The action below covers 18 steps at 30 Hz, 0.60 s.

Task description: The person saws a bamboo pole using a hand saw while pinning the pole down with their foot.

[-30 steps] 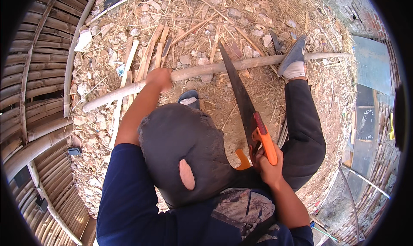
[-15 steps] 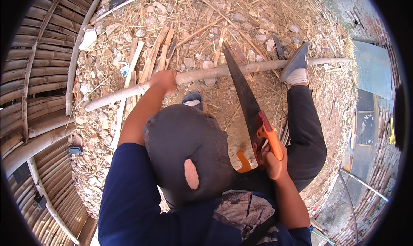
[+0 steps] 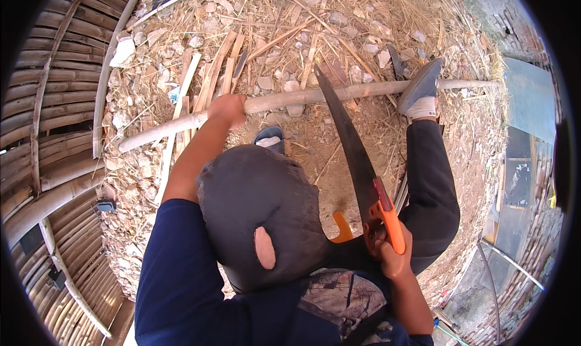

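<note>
A long pale wooden pole (image 3: pixel 296 99) runs sideways above the ground, slightly bowed. My left hand (image 3: pixel 227 110) is closed around it left of the middle. With my right hand (image 3: pixel 392 249) I grip the orange and red handle of a handsaw (image 3: pixel 351 143). Its dark tapering blade points away from me and crosses the pole near the middle, with the tip beyond it. Whether the teeth have cut into the wood cannot be seen. My right foot, in a grey shoe (image 3: pixel 422 86), is on the pole at the right.
Split wood strips (image 3: pixel 215 71) lie beyond my left hand among stones and straw. An orange curved piece (image 3: pixel 342 227) shows beside the saw handle. A bamboo slat wall (image 3: pixel 54 104) stands at the left, and a bluish panel (image 3: pixel 528 98) at the right.
The handsaw and my right hand have moved back toward me and slightly right. My left hand keeps its hold on the pole, which has barely shifted.
</note>
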Each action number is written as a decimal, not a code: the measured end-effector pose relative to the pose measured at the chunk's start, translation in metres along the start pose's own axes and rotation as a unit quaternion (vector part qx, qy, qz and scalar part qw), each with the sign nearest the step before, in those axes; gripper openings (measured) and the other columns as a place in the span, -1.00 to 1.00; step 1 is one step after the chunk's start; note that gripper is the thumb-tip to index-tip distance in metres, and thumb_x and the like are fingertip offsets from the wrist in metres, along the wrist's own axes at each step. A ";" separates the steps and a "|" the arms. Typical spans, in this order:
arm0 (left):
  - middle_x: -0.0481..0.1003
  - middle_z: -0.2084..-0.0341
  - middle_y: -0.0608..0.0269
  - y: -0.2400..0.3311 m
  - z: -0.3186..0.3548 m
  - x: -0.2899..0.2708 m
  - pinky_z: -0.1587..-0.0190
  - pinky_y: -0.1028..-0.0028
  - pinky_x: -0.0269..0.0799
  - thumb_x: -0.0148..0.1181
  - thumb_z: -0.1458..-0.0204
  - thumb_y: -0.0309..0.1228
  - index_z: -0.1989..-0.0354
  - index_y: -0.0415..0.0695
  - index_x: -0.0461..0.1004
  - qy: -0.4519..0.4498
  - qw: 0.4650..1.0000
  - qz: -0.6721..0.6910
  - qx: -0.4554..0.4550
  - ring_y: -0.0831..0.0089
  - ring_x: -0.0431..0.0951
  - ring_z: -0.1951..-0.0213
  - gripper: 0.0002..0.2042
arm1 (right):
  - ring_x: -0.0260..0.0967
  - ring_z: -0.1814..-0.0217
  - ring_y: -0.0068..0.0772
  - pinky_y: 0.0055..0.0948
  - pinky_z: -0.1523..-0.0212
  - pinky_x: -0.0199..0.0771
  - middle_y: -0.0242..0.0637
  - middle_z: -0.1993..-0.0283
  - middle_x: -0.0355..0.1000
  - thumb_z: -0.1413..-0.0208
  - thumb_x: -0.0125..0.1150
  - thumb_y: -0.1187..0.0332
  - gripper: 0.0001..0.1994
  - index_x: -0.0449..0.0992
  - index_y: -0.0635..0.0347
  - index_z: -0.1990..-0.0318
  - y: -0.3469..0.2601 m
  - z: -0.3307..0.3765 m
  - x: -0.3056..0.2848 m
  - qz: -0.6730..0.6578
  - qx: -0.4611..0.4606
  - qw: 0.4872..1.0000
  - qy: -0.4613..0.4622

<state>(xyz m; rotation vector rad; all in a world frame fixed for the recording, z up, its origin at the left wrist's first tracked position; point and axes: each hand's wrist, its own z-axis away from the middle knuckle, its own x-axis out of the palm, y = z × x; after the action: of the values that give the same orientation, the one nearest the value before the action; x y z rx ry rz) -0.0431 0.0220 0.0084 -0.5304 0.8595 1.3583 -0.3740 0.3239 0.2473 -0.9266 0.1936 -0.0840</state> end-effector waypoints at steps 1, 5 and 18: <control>0.66 0.07 0.14 0.002 -0.002 -0.001 -0.10 0.17 0.57 0.19 -0.06 -0.42 0.02 0.01 0.58 0.000 1.000 0.001 -0.001 0.16 0.65 -0.04 -0.72 | 0.30 0.54 -0.58 -0.51 0.22 0.51 -0.37 0.48 0.35 0.05 0.04 0.55 -0.96 0.35 0.22 0.41 -0.005 0.009 0.001 0.025 -0.038 0.999 -0.024; 0.66 0.07 0.15 0.009 0.001 0.000 -0.09 0.17 0.57 0.20 -0.05 -0.40 0.02 0.01 0.58 0.017 1.000 0.002 -0.009 0.17 0.65 -0.04 -0.71 | 0.28 0.54 -0.60 -0.55 0.46 0.38 -0.38 0.49 0.36 0.03 0.07 0.54 -0.96 0.36 0.22 0.40 -0.009 -0.012 0.003 -0.008 -0.004 1.000 0.008; 0.66 0.07 0.14 0.010 0.005 0.002 -0.09 0.19 0.58 0.23 -0.03 -0.39 0.01 0.00 0.57 0.014 1.000 -0.016 -0.015 0.16 0.65 -0.04 -0.69 | 0.29 0.44 -0.59 -0.49 0.35 0.37 -0.41 0.44 0.35 -0.12 0.07 0.53 -0.94 0.41 0.30 0.27 0.017 -0.059 0.009 0.090 -0.043 0.995 -0.031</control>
<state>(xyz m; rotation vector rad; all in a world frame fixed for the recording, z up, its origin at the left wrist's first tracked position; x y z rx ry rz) -0.0519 0.0286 0.0113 -0.5856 0.8517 1.3381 -0.3772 0.2863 0.1981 -0.9918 0.2235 0.1202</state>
